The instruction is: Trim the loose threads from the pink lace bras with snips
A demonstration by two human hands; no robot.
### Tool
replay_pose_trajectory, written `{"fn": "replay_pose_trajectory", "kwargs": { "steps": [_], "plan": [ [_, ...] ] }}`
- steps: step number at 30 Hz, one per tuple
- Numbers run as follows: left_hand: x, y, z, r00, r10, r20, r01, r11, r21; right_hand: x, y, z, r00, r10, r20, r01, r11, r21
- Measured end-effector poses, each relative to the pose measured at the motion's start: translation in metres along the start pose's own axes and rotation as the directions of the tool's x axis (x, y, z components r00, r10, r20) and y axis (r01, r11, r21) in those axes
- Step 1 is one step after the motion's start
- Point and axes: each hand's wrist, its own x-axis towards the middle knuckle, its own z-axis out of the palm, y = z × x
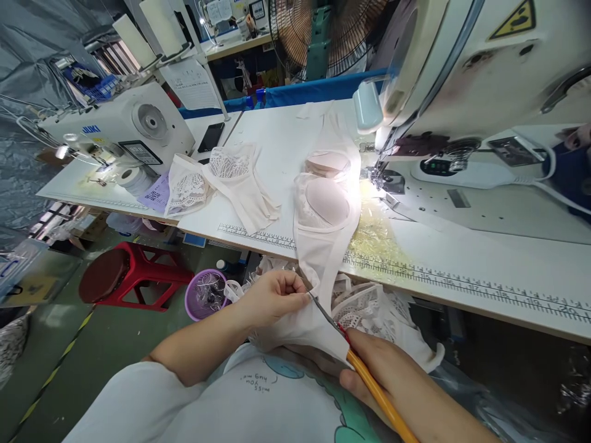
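A pale pink bra (327, 203) lies across the table, its cups near the sewing needle and its band hanging over the front edge towards my lap. My left hand (277, 296) pinches the band's edge between thumb and fingertips. In my right hand (376, 363) are scissors (375, 394) with a long orange handle. Their narrow metal blade points up and left, its tip at the fabric beside my left fingertips. I cannot tell whether the blades are apart. White fabric (300, 332) is draped over my lap beneath both hands.
The sewing machine head (462, 80) stands at the right; another machine (124, 126) stands at the left. More lace bra pieces (233, 172) lie left of the bra. A purple bin (194, 301) and red stool (138, 280) are on the floor. A fan (321, 37) stands behind.
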Motion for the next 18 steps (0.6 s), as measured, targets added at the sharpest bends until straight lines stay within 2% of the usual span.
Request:
{"fn": "replay_pose_trajectory", "kwargs": {
  "steps": [4, 8, 13, 15, 16, 18],
  "plan": [
    [0.001, 0.000, 0.000, 1.000, -0.005, -0.008, 0.005, 1.000, -0.002, 0.001, 0.003, 0.002, 1.000, -0.012, -0.019, 0.012, 1.000, 0.000],
    [0.002, 0.001, -0.001, 1.000, 0.008, -0.007, -0.008, 1.000, 0.014, 0.005, 0.003, 0.005, 0.998, 0.032, -0.051, -0.032, 0.999, 0.001],
    [-0.004, 0.004, -0.002, 1.000, 0.029, -0.005, -0.028, 0.995, 0.091, 0.001, 0.003, 0.002, 0.996, 0.038, -0.081, -0.030, 0.995, 0.095],
    [-0.009, 0.007, -0.001, 0.997, 0.059, 0.038, -0.066, 0.980, 0.187, -0.004, 0.006, -0.003, 0.979, 0.000, -0.206, 0.021, 0.995, 0.102],
    [-0.012, 0.008, 0.000, 0.991, 0.104, 0.085, -0.123, 0.959, 0.256, -0.008, 0.006, -0.007, 0.951, -0.029, -0.309, 0.058, 0.995, 0.085],
    [-0.018, 0.013, 0.006, 0.942, 0.253, 0.223, -0.323, 0.865, 0.385, -0.015, 0.004, -0.014, 0.848, -0.123, -0.516, 0.168, 0.985, 0.041]
  ]
}}
